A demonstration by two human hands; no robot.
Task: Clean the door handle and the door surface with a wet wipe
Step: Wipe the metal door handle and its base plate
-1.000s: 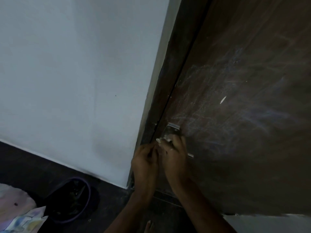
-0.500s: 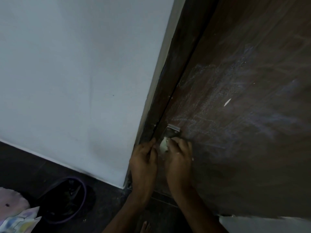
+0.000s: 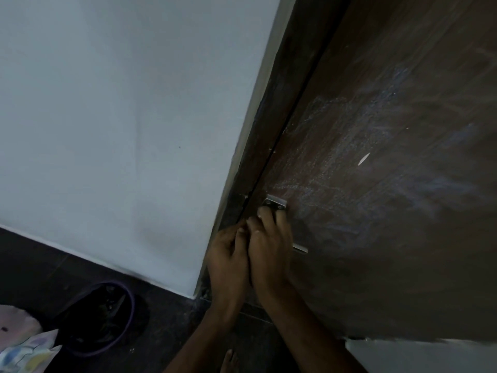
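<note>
The dark brown door (image 3: 390,184) carries pale chalky smears and one small white fleck. Its metal door handle (image 3: 276,202) sits by the door's left edge; only the top plate and a lower end show. My right hand (image 3: 271,246) lies over the handle, fingertips at the top plate. The wet wipe is hidden under it. My left hand (image 3: 228,254) is pressed against the right one at the door edge, fingers curled; what it holds is hidden.
A white wall (image 3: 121,130) and dark door frame (image 3: 271,125) stand left of the door. On the dark floor lie a purple-rimmed dark basin (image 3: 102,319) and a patterned cloth (image 3: 24,348). A bare foot (image 3: 229,362) shows between my forearms.
The white wipe showed between my hands half a second ago and is now covered. My right fingers have slid up to the handle's top plate. The left hand stayed beside it.
</note>
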